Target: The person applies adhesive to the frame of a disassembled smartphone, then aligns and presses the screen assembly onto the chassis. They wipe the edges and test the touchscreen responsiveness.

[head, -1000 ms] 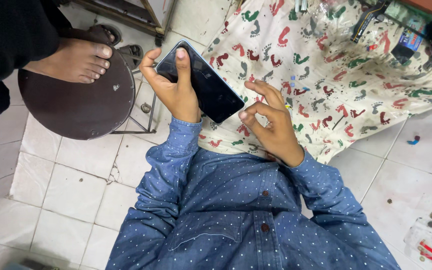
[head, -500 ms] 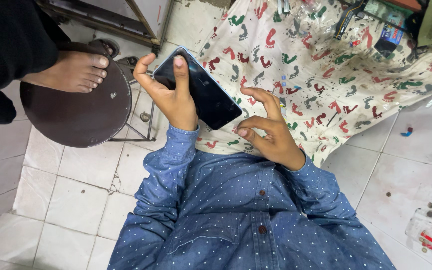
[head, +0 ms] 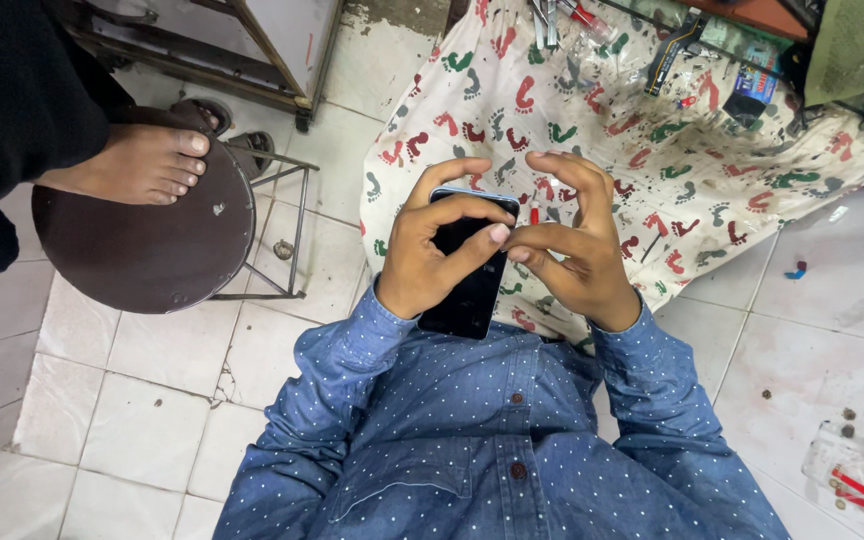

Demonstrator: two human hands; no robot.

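Phone (head: pixel 467 275), dark and upright, sits clamped in left grip (head: pixel 432 250); right grip (head: pixel 572 250) pinches its upper right edge.

A bare foot (head: pixel 137 165) is resting on a round dark stool (head: pixel 142 255) standing on the tiled floor (head: pixel 142 430), while small tools (head: pixel 552 18) are lying on a footprint-patterned cloth (head: pixel 692 170) nearby.

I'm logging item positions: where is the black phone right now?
In the head view, the black phone sits centre frame, gripped in the left hand, with the right hand touching its upper right edge, above the footprint-patterned cloth.
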